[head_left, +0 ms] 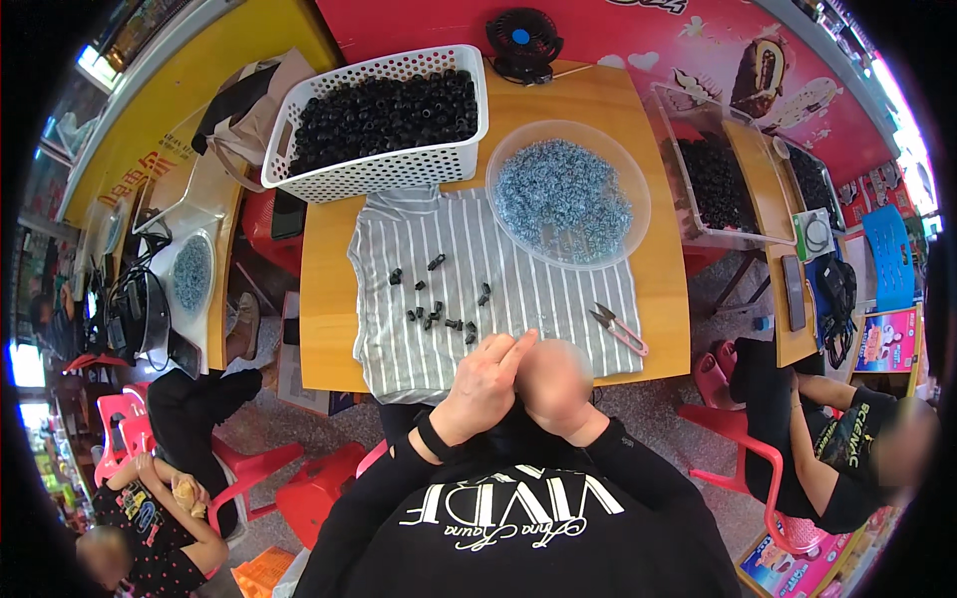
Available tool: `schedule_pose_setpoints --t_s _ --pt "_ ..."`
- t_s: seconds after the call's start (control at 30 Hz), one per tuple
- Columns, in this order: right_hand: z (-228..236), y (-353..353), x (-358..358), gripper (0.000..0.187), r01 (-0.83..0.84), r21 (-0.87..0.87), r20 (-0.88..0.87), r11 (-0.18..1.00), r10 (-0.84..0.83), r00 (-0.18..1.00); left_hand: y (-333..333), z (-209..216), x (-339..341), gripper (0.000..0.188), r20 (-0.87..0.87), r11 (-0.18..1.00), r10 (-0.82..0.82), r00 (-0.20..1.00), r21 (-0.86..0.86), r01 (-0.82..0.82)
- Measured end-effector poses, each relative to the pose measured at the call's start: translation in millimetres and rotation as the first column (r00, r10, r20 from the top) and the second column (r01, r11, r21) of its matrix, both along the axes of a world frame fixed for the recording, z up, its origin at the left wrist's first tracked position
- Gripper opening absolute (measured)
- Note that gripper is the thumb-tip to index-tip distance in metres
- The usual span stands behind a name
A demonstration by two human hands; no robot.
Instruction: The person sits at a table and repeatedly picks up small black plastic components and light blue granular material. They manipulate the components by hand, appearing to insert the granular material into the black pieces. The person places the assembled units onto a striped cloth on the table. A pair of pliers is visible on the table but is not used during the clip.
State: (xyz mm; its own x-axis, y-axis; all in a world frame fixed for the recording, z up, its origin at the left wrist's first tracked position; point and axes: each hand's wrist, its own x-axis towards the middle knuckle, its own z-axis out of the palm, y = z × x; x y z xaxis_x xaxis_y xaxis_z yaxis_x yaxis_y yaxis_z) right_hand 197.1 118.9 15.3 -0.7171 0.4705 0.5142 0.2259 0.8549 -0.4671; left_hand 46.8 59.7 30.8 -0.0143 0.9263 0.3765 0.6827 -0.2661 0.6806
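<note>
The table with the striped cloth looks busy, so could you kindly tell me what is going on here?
A person in black sleeves holds the left hand and right hand together at the near edge of the striped cloth; what they grip is hidden. Small black parts lie scattered on the cloth, with snips to the right. Behind stand a white basket of black parts and a clear bowl of bluish rings.

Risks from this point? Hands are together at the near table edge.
1. Small black parts lie loose on the striped cloth; a tug on it may scatter them.
2. Snips lie near the right hand; a sweep might knock them off.
3. What the left hand holds is hidden.
</note>
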Motion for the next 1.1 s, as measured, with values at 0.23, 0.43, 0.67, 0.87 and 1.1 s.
schedule_pose_setpoints --t_s 0.23,0.43,0.67,0.87,1.1 --pt "-3 0 -1 0.032 0.021 0.047 -0.011 0.999 -0.021 1.0 -1 -2 1 0.06 -0.059 0.999 -0.018 0.998 -0.036 0.015" --pt "6 0 -4 0.037 0.017 -0.067 -0.04 0.998 -0.02 0.999 -2 -11 -8 0.047 0.188 0.994 0.051 0.981 -0.108 -0.03" --pt "22 6 -2 0.031 -0.042 -0.44 -0.277 0.897 -0.091 0.957 -1 -9 -25 0.026 0.959 0.927 0.182 0.218 -0.241 0.288" --pt "35 8 -6 0.025 0.03 -0.143 -0.172 0.989 -0.055 0.983 -7 -7 -25 0.023 0.98 0.92 0.189 0.066 -0.201 0.336" --pt "39 8 -4 0.022 0.022 -0.038 -0.116 0.999 -0.026 0.993 -11 -3 -29 0.023 0.968 0.865 0.244 -0.062 -0.188 0.466"
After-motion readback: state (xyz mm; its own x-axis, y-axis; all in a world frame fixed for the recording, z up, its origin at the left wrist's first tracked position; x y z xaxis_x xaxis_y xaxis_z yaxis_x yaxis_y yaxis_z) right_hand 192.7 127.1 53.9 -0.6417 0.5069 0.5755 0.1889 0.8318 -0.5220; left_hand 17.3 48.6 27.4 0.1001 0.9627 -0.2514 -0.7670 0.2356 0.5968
